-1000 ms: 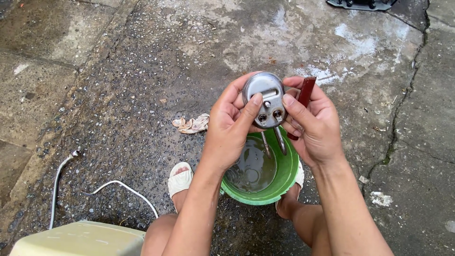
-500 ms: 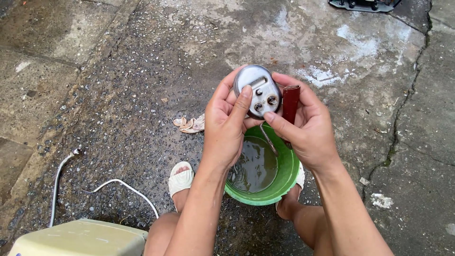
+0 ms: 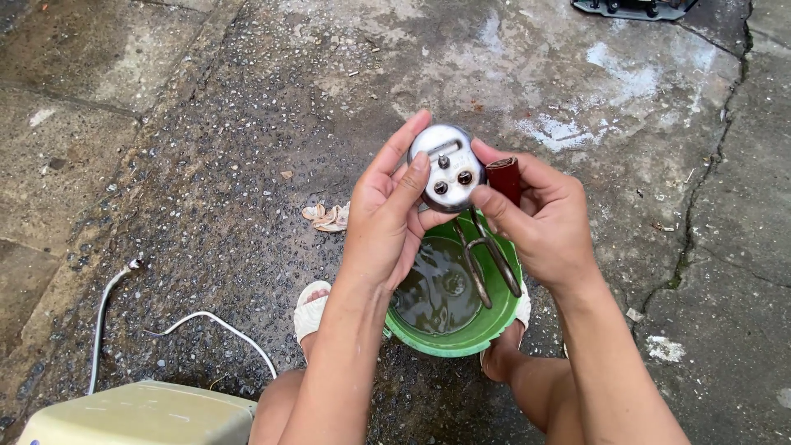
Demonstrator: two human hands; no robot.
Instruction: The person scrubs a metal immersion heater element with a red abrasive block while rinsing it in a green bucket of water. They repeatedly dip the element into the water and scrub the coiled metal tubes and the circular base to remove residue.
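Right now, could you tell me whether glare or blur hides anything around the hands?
Head view: soft, even daylight, no hard shadows; sharp on both hands and the metal disc; sky reflects off the water in the green bucket and the wet concrete; nothing hidden.

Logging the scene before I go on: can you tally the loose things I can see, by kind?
Metal heating element with round plate: 1
Dark red cylinder: 1
Green bowl of water: 1
White cable: 1
Pale green box: 1
Crumpled scrap on the ground: 1
Total: 6
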